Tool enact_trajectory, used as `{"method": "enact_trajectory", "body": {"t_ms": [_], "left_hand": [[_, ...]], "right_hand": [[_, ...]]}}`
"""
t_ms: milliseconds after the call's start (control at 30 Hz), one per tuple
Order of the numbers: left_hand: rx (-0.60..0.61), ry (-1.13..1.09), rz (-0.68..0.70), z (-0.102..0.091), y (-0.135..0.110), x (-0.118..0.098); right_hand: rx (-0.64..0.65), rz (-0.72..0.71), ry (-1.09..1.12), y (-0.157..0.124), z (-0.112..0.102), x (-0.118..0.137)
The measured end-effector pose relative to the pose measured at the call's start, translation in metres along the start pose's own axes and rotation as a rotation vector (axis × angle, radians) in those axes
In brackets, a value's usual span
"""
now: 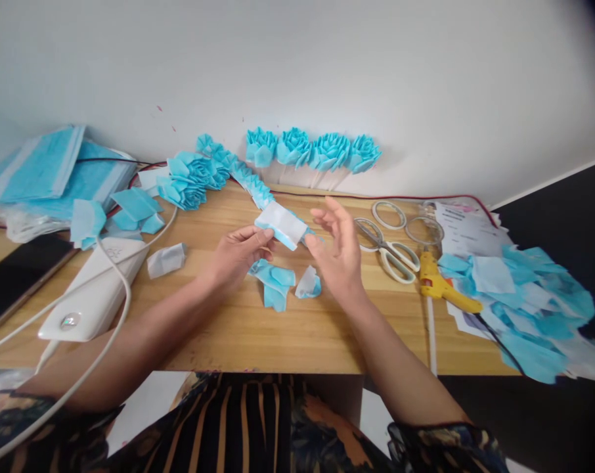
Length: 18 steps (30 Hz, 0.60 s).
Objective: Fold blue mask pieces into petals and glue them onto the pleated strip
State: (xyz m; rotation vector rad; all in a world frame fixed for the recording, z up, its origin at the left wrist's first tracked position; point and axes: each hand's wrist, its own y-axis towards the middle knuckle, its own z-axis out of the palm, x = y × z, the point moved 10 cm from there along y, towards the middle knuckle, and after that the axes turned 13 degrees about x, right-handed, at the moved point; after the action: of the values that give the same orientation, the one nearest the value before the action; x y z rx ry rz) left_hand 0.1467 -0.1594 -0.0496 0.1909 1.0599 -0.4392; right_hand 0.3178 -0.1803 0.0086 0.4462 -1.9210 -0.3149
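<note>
In the middle of the head view, a rectangular piece of blue-and-white mask fabric (286, 224) is held above the table, its white side up. My left hand (241, 253) pinches its left end between thumb and fingers. At its right end is my right hand (337, 246), fingers raised and spread apart, thumb close to the edge; whether the thumb touches cannot be made out. Below lie a crumpled blue piece (274, 281) and a small blue-white scrap (308, 284). Behind the held piece runs a row of folded blue petals (248, 180).
Several blue flowers (330, 151) on thin stems lean against the wall; more blue flowers (189, 179) lie left. On the right are scissors (396, 259), a yellow glue gun (445, 286) and a fabric heap (534, 309). A white power bank (95, 289), phone (22, 279) and masks (56, 167) occupy the left.
</note>
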Motion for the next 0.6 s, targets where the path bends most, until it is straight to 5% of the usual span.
{"method": "enact_trajectory", "body": {"t_ms": [167, 367, 600], "left_hand": [[0.005, -0.022, -0.003, 0.003, -0.001, 0.001], [0.005, -0.005, -0.025, 0.006, -0.002, 0.004], [0.035, 0.005, -0.018, 0.006, -0.002, 0.002]], "right_hand": [[0.26, 0.182, 0.339, 0.0, 0.039, -0.027], [0.256, 0.232, 0.444, -0.003, 0.047, -0.023], [0.237, 0.229, 0.301, -0.003, 0.036, -0.03]]}}
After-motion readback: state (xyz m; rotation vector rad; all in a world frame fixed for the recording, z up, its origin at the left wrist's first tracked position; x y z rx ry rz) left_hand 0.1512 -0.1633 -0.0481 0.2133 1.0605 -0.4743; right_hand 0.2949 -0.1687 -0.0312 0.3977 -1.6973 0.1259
